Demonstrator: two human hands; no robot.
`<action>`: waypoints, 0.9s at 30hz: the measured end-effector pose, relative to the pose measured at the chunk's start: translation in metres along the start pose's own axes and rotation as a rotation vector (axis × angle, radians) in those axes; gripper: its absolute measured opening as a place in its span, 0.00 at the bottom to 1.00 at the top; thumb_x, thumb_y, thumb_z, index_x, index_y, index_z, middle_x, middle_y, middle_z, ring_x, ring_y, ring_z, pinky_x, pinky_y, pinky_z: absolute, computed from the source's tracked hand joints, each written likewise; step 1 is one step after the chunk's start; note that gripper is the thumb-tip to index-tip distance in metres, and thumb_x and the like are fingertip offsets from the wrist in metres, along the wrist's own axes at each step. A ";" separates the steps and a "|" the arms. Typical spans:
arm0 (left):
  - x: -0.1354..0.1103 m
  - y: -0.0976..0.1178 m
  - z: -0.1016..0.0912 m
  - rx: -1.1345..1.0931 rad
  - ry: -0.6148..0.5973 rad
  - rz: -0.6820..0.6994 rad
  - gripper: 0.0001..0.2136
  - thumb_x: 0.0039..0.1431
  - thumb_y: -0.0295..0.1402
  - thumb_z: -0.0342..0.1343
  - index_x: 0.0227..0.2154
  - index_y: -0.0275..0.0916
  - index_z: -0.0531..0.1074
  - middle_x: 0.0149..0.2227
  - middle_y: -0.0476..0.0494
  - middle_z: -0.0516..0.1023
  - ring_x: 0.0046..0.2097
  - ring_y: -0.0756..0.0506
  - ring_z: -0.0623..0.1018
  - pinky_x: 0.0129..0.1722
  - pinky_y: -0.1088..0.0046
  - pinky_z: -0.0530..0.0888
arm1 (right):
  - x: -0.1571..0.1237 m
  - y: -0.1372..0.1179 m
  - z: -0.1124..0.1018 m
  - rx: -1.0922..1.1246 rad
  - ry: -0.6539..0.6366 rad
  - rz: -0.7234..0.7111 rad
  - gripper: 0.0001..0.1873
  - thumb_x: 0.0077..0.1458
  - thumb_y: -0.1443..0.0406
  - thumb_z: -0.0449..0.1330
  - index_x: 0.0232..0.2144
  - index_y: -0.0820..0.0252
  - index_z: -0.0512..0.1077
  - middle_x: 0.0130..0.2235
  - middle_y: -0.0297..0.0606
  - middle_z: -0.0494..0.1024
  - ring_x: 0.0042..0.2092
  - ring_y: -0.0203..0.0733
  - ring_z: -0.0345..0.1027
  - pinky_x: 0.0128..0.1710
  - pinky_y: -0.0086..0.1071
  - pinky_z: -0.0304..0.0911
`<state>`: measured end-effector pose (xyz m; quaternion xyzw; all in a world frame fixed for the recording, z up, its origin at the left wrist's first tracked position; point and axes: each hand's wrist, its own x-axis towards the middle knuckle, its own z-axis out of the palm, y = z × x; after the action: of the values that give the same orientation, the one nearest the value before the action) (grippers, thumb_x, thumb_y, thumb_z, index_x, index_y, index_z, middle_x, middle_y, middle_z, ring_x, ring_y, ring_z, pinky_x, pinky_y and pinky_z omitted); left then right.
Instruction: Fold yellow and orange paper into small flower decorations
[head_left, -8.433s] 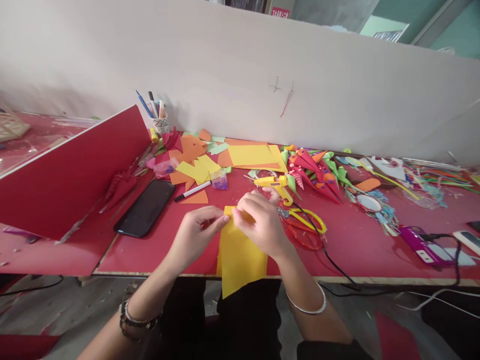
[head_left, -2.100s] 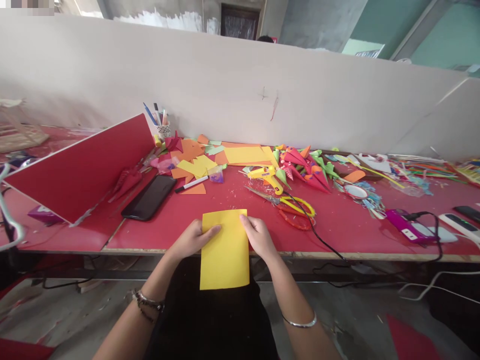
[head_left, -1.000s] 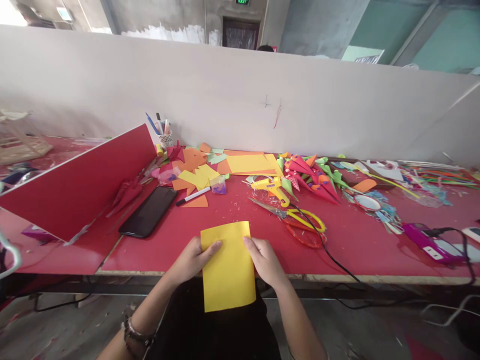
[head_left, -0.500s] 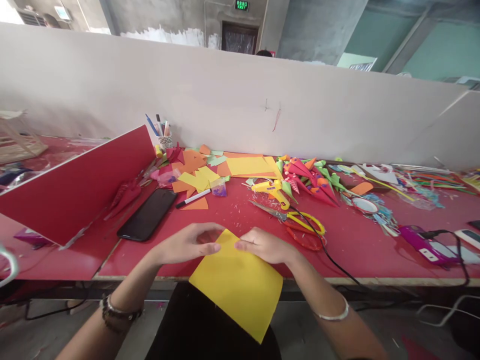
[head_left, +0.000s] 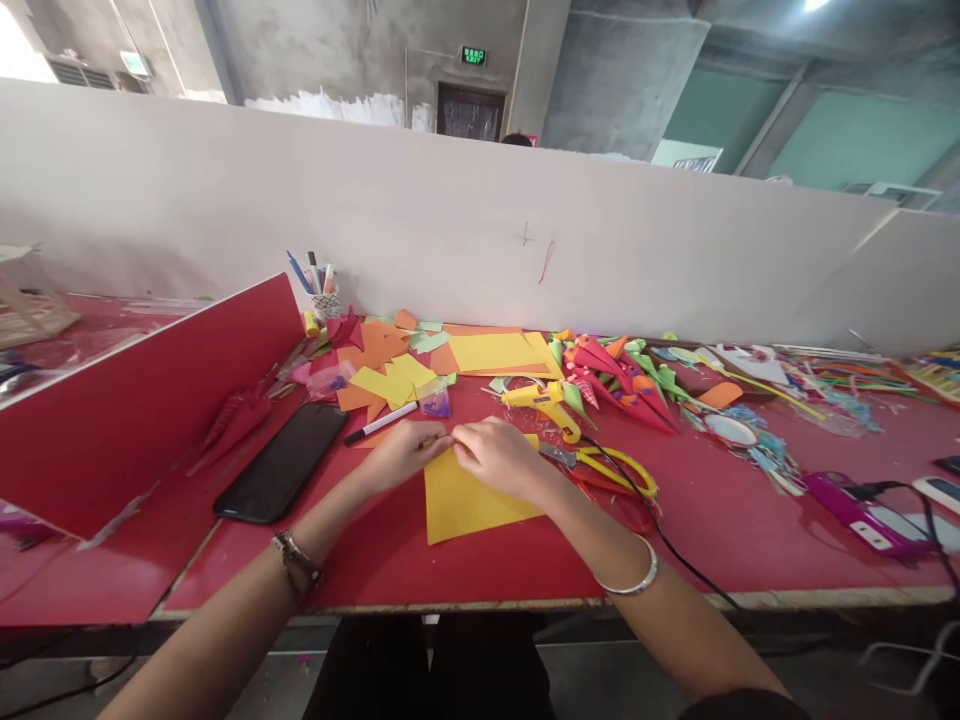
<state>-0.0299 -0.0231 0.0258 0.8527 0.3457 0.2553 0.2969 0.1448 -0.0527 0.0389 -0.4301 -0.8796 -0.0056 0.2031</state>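
Observation:
A yellow sheet of paper is in both my hands above the red tabletop. My left hand pinches its upper left edge, fingers closed. Right against it, my right hand is closed on the top edge and covers part of the sheet. Scissors with yellow handles lie just right of my right hand, their blades partly hidden. Behind my hands rests a yellow hot glue gun, its black cord running to the right. A marker lies beyond my left hand.
A black phone and an upright red board are on the left. Paper scraps, a pen cup and red paper cones line the white partition. A purple power strip sits at the right.
The yellow sheet has moved forward from over my lap to above the table and turned. My hands have come together at its top edge.

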 end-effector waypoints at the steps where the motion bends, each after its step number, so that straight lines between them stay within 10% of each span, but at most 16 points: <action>1: 0.000 -0.003 0.002 -0.016 -0.010 -0.001 0.17 0.57 0.40 0.43 0.19 0.35 0.62 0.19 0.53 0.58 0.23 0.53 0.58 0.22 0.78 0.55 | 0.000 -0.001 0.006 -0.035 0.021 0.003 0.08 0.51 0.69 0.49 0.22 0.60 0.64 0.21 0.33 0.68 0.24 0.33 0.55 0.28 0.29 0.45; 17: -0.005 -0.002 -0.022 0.048 -0.056 -0.072 0.17 0.57 0.40 0.43 0.17 0.37 0.56 0.19 0.54 0.51 0.22 0.54 0.53 0.21 0.79 0.51 | -0.003 0.021 0.010 0.004 0.066 0.067 0.07 0.44 0.70 0.48 0.17 0.59 0.60 0.16 0.28 0.59 0.21 0.31 0.45 0.24 0.27 0.39; 27: -0.038 0.005 -0.074 0.176 -0.005 -0.207 0.16 0.53 0.42 0.48 0.18 0.36 0.64 0.19 0.53 0.58 0.22 0.53 0.58 0.20 0.80 0.55 | -0.006 0.034 0.009 0.089 0.122 0.115 0.08 0.42 0.71 0.49 0.15 0.59 0.58 0.15 0.27 0.56 0.20 0.30 0.45 0.23 0.26 0.40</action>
<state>-0.0992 -0.0302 0.0717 0.8358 0.4522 0.1898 0.2467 0.1708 -0.0340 0.0227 -0.4690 -0.8390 0.0192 0.2752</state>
